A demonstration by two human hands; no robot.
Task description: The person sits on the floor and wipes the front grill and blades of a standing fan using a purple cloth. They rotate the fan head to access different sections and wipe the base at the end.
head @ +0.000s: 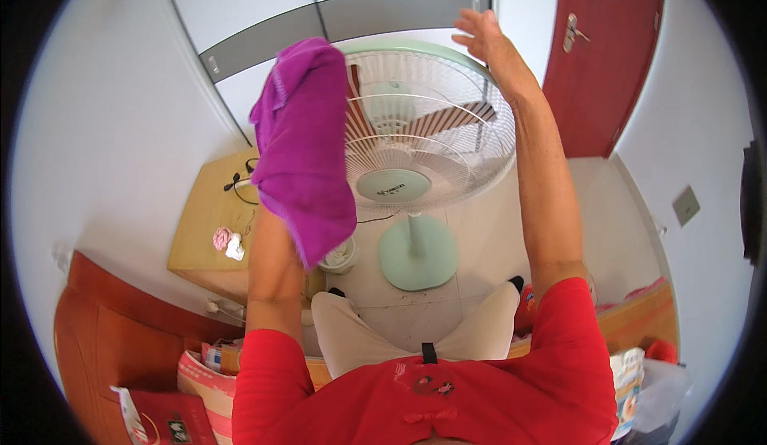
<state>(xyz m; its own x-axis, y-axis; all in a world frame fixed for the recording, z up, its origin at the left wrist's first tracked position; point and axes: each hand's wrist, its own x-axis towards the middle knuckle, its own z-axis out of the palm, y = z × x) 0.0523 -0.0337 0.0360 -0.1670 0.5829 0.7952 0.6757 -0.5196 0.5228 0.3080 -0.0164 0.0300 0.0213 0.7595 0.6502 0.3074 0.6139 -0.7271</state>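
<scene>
A purple cloth [305, 139] is wrapped over my left hand, hiding the fingers, while my left forearm [272, 277] shows below it. The cloth hangs at the left side of a pale green floor fan [392, 185], overlapping the edge of its wire guard. My right hand [484, 36] is raised by the upper right of the guard's rim, fingers apart and holding nothing. Whether it touches the rim, I cannot tell. Through the wire guard, brownish fan blades [449, 118] are visible. The fan's square, rounded base [417, 253] stands on the tiled floor between my knees.
To the left, a wooden cabinet [201, 223] carries black cords and a pink flower-shaped item [222, 238]. A small bin [340, 257] stands beside it. Sliding wardrobe doors [389, 13] and a red door [611, 55] are beyond. Bags [659, 391] lie at my right.
</scene>
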